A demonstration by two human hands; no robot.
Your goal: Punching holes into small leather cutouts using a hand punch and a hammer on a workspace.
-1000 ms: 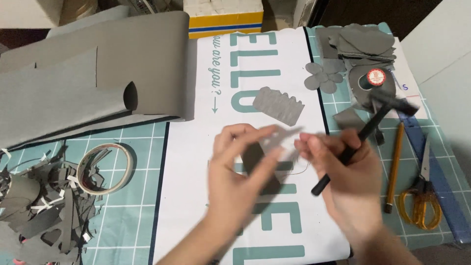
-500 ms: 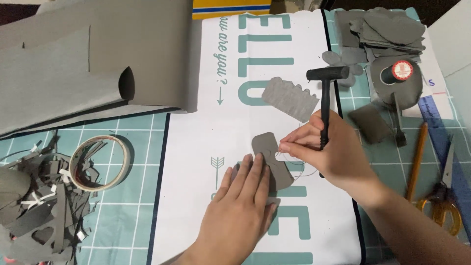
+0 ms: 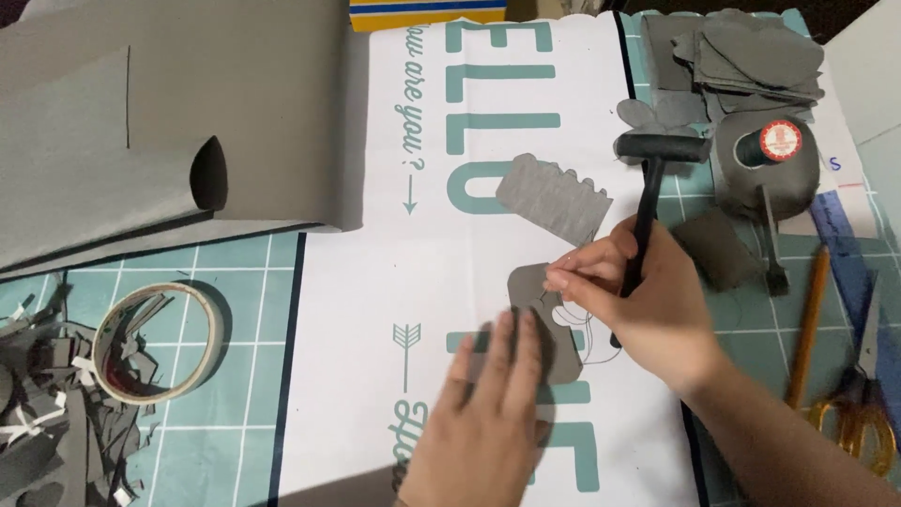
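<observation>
My left hand (image 3: 493, 413) lies flat, fingers together, pressing down the lower part of a small grey cut piece (image 3: 540, 310) on the white printed sheet (image 3: 422, 282). My right hand (image 3: 648, 300) grips a black hammer (image 3: 657, 174) by its handle, head pointing up and away. Its thumb and forefinger also pinch something thin at the piece's upper edge. Dark thread loops (image 3: 591, 343) lie beside the piece. A second grey piece with a scalloped edge (image 3: 554, 199) rests just beyond my right hand.
A big roll of grey sheet (image 3: 160, 131) fills the upper left. A tape ring (image 3: 160, 343) and grey scraps (image 3: 38, 422) lie at the left. At the right are stacked grey cutouts (image 3: 741, 52), a thread spool (image 3: 779, 141), a pencil (image 3: 809, 324) and yellow-handled scissors (image 3: 863, 413).
My left hand went from raised fingers to lying flat on the grey piece. My right hand swung the hammer upright and brought its fingertips to the piece's upper edge.
</observation>
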